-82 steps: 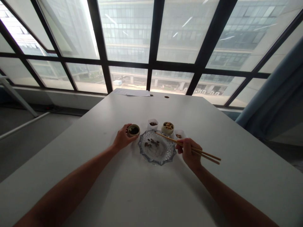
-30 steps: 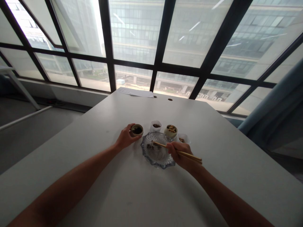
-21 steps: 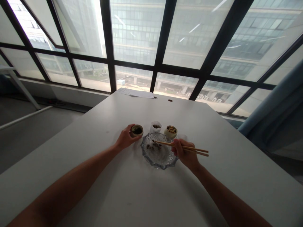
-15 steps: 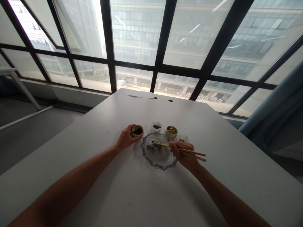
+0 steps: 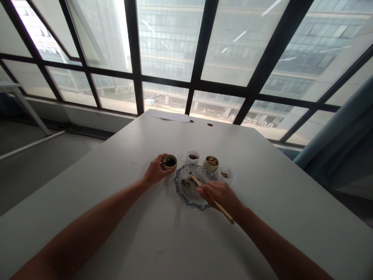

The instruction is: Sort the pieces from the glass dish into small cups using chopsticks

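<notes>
My left hand [image 5: 157, 170] is closed around the side of a small round cup [image 5: 173, 166] with dark contents, at the left of a glass plate. In my right hand [image 5: 222, 195] is a pair of chopsticks [image 5: 223, 212], slanting over the plate with the tips toward its far left part. The clear scalloped glass plate [image 5: 186, 197] bears several small dark pieces [image 5: 185, 182]. Whether the tips pinch a piece is too small to tell. My right hand hides the plate's right part.
Behind the plate stand a white plastic cup [image 5: 189, 160] with dark bits and a beige cup [image 5: 210, 169] with light brown pieces. A clear plastic cup [image 5: 231, 175] with brown pieces is at the right. Papers [image 5: 171, 116] lie at the white table's [image 5: 131, 233] far edge.
My right hand has shifted slightly left and toward me, and the chopsticks have turned so their rear ends point down right. The clear cup on the right shows more. My left hand stays put.
</notes>
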`<control>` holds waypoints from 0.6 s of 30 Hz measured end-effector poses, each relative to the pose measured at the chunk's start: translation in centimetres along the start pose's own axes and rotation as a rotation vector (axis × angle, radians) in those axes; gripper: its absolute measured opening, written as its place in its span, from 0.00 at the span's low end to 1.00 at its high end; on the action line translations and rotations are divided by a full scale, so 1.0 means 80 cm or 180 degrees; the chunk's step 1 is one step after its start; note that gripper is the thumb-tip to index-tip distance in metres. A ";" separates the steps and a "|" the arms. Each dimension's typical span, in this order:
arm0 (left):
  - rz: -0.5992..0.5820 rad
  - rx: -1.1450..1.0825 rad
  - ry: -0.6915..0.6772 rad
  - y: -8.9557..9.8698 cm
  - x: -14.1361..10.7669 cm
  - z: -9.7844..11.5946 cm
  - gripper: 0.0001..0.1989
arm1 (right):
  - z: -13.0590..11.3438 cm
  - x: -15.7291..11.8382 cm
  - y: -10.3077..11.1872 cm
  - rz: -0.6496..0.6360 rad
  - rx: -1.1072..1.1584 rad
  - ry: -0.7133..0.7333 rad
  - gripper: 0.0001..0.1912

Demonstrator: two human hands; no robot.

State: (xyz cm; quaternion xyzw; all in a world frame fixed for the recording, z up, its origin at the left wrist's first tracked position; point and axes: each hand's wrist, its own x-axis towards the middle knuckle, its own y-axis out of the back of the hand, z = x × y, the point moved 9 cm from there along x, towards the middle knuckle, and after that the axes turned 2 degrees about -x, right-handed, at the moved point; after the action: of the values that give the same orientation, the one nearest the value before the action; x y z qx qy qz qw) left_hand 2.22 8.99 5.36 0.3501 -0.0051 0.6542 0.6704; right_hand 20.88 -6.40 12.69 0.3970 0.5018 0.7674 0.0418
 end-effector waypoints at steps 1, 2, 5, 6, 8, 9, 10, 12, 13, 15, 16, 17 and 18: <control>0.0000 -0.0005 -0.0002 0.000 0.000 0.000 0.33 | 0.006 -0.001 0.002 0.0061 0.0063 -0.0089 0.26; -0.0006 -0.0009 0.0003 0.000 0.000 0.000 0.33 | 0.011 -0.003 0.004 0.0117 0.0132 -0.0168 0.26; -0.0037 -0.0006 0.0043 -0.002 0.000 -0.002 0.34 | 0.024 -0.008 0.008 0.0277 0.0382 -0.0425 0.25; -0.0046 -0.0008 0.0058 -0.002 0.001 -0.003 0.34 | 0.030 -0.010 0.009 0.0319 0.0493 -0.0552 0.26; -0.0049 -0.0014 0.0074 -0.003 0.001 -0.003 0.34 | 0.044 -0.016 0.010 0.0419 0.0755 -0.0909 0.27; -0.0047 -0.0018 0.0075 -0.003 0.001 -0.003 0.34 | 0.053 -0.020 0.010 0.0482 0.0910 -0.1144 0.27; -0.0044 -0.0021 0.0073 -0.003 0.001 -0.003 0.34 | 0.063 -0.025 0.009 0.0553 0.1076 -0.1411 0.28; -0.0042 -0.0023 0.0067 -0.003 0.001 -0.003 0.34 | 0.085 -0.038 0.005 0.0713 0.1428 -0.1971 0.28; -0.0043 -0.0025 0.0065 -0.003 0.001 -0.004 0.34 | 0.094 -0.044 0.002 0.0793 0.1603 -0.2226 0.28; -0.0044 -0.0024 0.0062 -0.003 0.001 -0.005 0.34 | 0.111 -0.056 -0.003 0.0947 0.1889 -0.2656 0.29; -0.0044 -0.0020 0.0062 -0.003 0.001 -0.005 0.34 | 0.117 -0.061 -0.005 0.1023 0.1988 -0.2825 0.29; -0.0043 -0.0017 0.0063 -0.003 0.001 -0.005 0.34 | 0.122 -0.065 -0.006 0.1098 0.2054 -0.2967 0.30; -0.0043 -0.0015 0.0063 -0.003 0.001 -0.006 0.34 | 0.127 -0.069 -0.007 0.1164 0.2087 -0.3083 0.30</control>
State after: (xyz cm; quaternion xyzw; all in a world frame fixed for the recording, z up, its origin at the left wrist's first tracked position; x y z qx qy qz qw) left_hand 2.21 9.31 4.95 0.3420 0.0023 0.6531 0.6756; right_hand 31.07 -1.21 10.95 0.7726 0.5595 0.3001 0.0083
